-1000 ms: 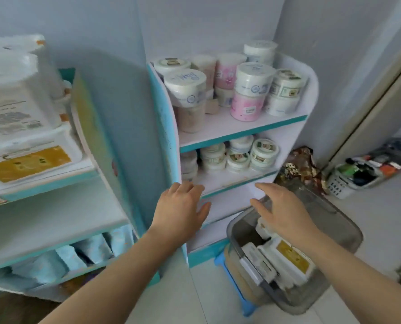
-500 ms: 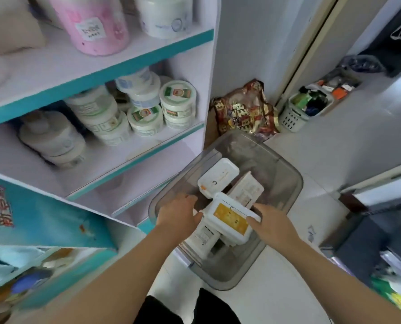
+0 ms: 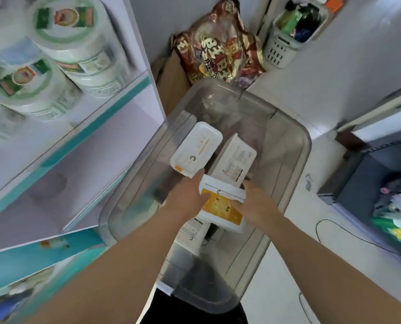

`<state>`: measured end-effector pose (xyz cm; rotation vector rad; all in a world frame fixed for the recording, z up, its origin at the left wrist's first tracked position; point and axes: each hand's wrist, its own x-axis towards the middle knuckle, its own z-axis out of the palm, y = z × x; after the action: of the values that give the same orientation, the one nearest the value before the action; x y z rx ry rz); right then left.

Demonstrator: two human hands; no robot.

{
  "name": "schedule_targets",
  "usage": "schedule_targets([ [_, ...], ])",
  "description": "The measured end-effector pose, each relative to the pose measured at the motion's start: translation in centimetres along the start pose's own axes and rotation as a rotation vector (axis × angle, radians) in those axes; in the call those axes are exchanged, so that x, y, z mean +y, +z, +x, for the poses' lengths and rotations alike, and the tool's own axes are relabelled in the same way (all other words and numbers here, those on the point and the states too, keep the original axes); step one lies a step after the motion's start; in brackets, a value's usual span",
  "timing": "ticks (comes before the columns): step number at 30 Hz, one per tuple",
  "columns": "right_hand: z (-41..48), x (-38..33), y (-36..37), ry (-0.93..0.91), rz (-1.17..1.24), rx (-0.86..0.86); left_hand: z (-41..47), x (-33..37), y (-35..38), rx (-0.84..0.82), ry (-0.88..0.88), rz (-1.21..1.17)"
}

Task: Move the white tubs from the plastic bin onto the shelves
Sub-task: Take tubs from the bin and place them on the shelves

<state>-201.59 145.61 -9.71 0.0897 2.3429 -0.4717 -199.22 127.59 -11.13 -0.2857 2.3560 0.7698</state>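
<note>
A clear grey plastic bin (image 3: 295, 146) stands on the floor below me with several white rectangular tubs inside. The tub with a yellow label (image 3: 221, 204) lies on top near the bin's middle. My left hand (image 3: 186, 197) grips its left side and my right hand (image 3: 257, 204) grips its right side. Beyond it lie a plain white tub (image 3: 196, 149) and a tub with printed text (image 3: 233, 159). Another tub (image 3: 192, 232) shows partly beneath my hands. The white shelves with teal edges (image 3: 96, 118) stand to the left.
Round white jars with green labels (image 3: 73, 45) fill the shelf at upper left. A red patterned bag (image 3: 218, 45) and a white basket (image 3: 286, 36) of small items sit against the wall behind the bin. A dark unit (image 3: 382, 183) stands at the right.
My view has dropped closer to the bin. Both hands, open near the shelf a second ago, have gone down into the bin and now hold the yellow-labelled tub.
</note>
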Motion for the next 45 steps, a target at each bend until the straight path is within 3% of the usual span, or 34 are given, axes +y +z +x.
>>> schedule_targets([
  [6,1.1,0.1,1.3,0.066,-0.021,-0.024,2.1,-1.4,0.3,-0.046,0.065,-0.078],
  [14,1.6,-0.5,2.2,0.213,0.364,-0.019,2.4,-3.8,0.0,-0.144,-0.011,-0.292],
  [20,0.2,-0.5,1.6,0.194,0.333,0.062,0.3,-4.9,-0.1,-0.151,-0.085,-0.29],
  [27,-5.3,-1.8,1.5,0.039,0.307,0.134,-6.3,-5.2,-1.8,0.107,-0.069,-0.259],
  [34,-13.3,-3.2,-0.3,-0.321,0.339,0.2,-17.4,-5.3,-2.9,0.396,-0.049,-0.37],
  [40,-20.9,-6.5,-0.5,-0.588,0.352,0.143,-28.6,-6.9,-2.7,0.701,-0.061,-0.477],
  [45,-25.5,-11.5,3.4,-0.781,0.347,0.086,-37.0,-11.1,-1.6,0.924,-0.151,-0.603],
])
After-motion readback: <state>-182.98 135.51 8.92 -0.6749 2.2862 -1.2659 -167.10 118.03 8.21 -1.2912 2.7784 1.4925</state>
